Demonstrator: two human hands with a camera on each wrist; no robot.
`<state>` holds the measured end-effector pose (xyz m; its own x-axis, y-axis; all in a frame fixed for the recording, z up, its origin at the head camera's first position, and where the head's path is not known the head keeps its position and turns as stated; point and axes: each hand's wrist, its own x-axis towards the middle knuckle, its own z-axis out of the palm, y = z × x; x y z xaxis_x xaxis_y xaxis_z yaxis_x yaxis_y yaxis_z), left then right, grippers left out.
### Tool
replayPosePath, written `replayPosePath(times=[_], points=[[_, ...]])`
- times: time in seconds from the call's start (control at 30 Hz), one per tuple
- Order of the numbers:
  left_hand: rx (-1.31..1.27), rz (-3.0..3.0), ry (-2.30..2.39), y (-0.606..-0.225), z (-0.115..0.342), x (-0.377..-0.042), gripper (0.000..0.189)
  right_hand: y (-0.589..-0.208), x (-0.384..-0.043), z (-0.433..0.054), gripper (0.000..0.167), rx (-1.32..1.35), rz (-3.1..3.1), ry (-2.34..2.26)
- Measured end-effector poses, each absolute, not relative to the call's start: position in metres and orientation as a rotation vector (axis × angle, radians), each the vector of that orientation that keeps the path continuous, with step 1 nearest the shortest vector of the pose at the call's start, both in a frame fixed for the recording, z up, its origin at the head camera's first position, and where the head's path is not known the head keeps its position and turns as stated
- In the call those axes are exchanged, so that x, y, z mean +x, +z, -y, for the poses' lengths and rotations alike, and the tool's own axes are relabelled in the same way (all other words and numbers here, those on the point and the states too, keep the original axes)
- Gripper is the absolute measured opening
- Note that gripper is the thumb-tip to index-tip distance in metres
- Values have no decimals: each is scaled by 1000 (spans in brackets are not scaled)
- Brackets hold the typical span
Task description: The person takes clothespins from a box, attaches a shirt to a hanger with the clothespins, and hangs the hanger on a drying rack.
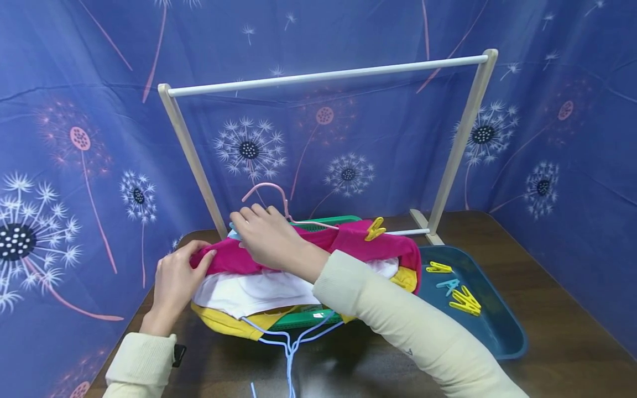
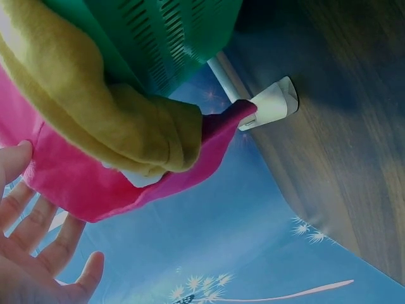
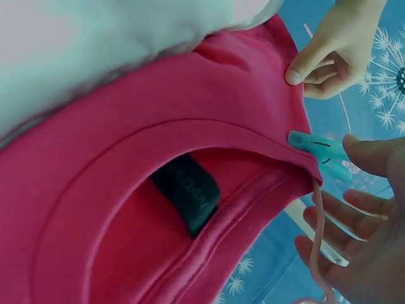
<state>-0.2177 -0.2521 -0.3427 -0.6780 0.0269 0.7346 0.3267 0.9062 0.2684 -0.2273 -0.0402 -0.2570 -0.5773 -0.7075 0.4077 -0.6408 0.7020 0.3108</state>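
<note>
My left hand [image 1: 174, 276] pinches the shoulder edge of a magenta T-shirt [image 1: 229, 260], thumb in front and fingers behind, as the right wrist view also shows. At the collar, my right hand [image 3: 361, 209] has its thumb at the handle end of a light blue clothespin [image 3: 316, 147], which bites the collar edge beside the pink hanger [image 3: 319, 234]. The hanger's hook [image 1: 266, 185] rises above the shirt. A yellow clothespin [image 1: 375, 229] grips the shirt's other side. Beneath the shirt lie a white garment [image 1: 254, 293] and a yellow one [image 1: 224, 323].
A green basket [image 1: 303, 319] sits under the clothes, with blue hangers [image 1: 290, 354] sticking out in front. On the right, a dark blue tray [image 1: 497, 337] holds several yellow and blue clothespins [image 1: 465, 301]. Behind stands a rack with a white rail [image 1: 323, 77] and wooden posts [image 1: 460, 143].
</note>
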Motion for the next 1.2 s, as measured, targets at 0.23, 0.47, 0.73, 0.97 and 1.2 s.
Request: replayPosePath(times=[0.23,0.47,0.73,0.97,1.2], points=[[-228,2300,-504,-343,252,-217,18,-266,-220,21,44,1074,2241,-137],[-217,2311,-509,-343,251,-216,17,-269,-209,0,46,1157,2085,-109],[-207,2314,-516,-343,251,-216,18,-267,-196,-27,27,1154,2028,-58],[-213,2307,-507,-343,252,-217,18,-264,-197,-56,30,1089,2031,1],[-212,2312,-508,-343,251,-217,19,-265,-207,-91,27,985,2102,50]])
